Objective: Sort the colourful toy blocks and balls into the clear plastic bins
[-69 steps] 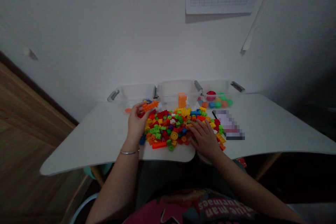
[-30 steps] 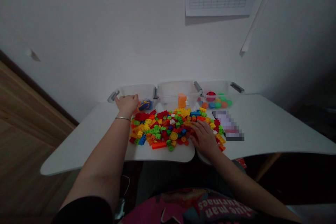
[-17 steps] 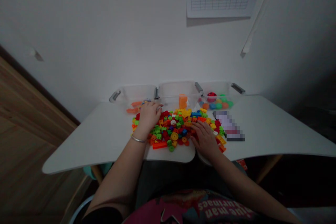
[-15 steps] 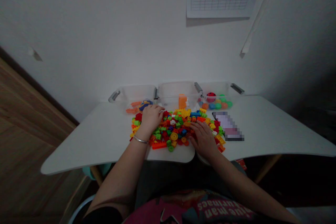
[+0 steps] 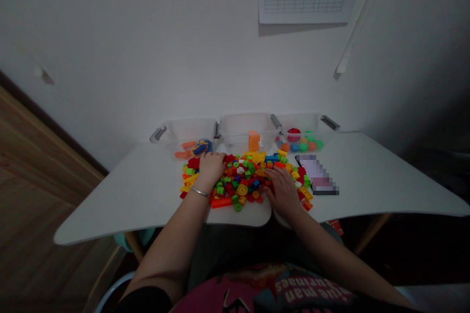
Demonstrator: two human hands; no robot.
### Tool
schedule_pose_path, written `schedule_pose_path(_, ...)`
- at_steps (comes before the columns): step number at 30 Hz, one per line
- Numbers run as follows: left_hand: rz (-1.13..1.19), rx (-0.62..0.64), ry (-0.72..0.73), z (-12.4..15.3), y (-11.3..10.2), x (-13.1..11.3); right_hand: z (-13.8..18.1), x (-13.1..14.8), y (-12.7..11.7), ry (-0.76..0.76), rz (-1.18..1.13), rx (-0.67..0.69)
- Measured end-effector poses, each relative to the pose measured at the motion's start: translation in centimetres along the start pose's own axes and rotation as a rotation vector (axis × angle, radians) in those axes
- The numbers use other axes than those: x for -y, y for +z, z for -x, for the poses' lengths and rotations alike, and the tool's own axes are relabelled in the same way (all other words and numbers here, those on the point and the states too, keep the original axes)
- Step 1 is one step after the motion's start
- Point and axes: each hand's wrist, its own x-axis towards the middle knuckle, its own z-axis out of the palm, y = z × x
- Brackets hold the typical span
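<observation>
A wide heap of colourful plastic building bricks (image 5: 242, 189) lies on the white table in front of me. My left hand (image 5: 212, 168), with a silver bangle at the wrist, rests over the left part of the heap. Its fingers curl down beside some red bricks, and whatever they hold is hidden. Over the right part lies my right hand (image 5: 283, 190), palm down. Its fingers stretch across orange and red bricks, thumb apart, with no brick visibly gripped.
Behind the heap stand a left clear bin (image 5: 193, 129) with orange and blue toys, a middle clear bin (image 5: 238, 127) by an orange block (image 5: 253, 141), and a right clear bin (image 5: 308, 122) with coloured balls. A phone (image 5: 317, 176) lies right on the white table (image 5: 374, 171).
My left hand has lowered slightly, and the small white thing that showed at its fingertips is no longer visible. My right hand has barely moved. The whole view has shifted a little.
</observation>
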Motion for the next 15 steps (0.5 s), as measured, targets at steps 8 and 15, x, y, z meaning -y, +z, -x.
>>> schedule_pose_path(8, -0.02, 0.0, -0.034, -0.24, 0.3, 0.05, 0.08, -0.1, 0.15, 0.013, -0.001, 0.023)
schedule_pose_path(15, 0.057, 0.0, -0.033, -0.39, -0.24, -0.14, 0.01, -0.08, 0.07, 0.024, -0.013, 0.044)
